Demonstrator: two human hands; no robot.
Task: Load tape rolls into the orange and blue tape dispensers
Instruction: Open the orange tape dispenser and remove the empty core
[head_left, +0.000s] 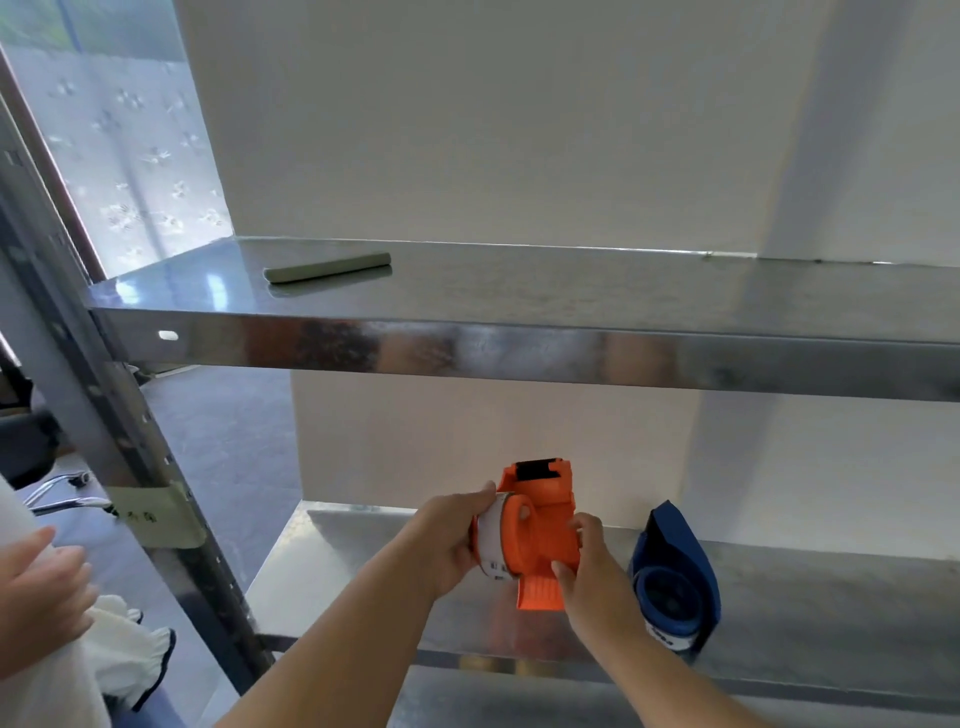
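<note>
Both hands hold the orange tape dispenser (540, 525) in the air just above the lower shelf (810, 592) of a metal rack. The left hand (447, 540) curls round the white tape roll (491, 540) on the dispenser's left side, thumb on top, while the right hand (582, 561) pinches the orange body near its ribbed tab, thumb in front and fingers behind. The roll looks already pushed onto the hub, so the step in hand is likely seating it fully. To do that well, the right hand should brace the body firmly while the left presses the roll square along the hub's axis, without tilting it, until it sits flush; the free end must then face the black strip at the far top so it can be threaded there. The blue tape dispenser (675, 577) stands on the same shelf just to the right, with a roll apparently inside. Dark marks show on both rolls' labels, too small to read. A pale green tag (161, 514) on the rack's post bears handwriting I cannot make out. A flat grey-green bar (327, 268) lies on the upper shelf (571, 291).
</note>
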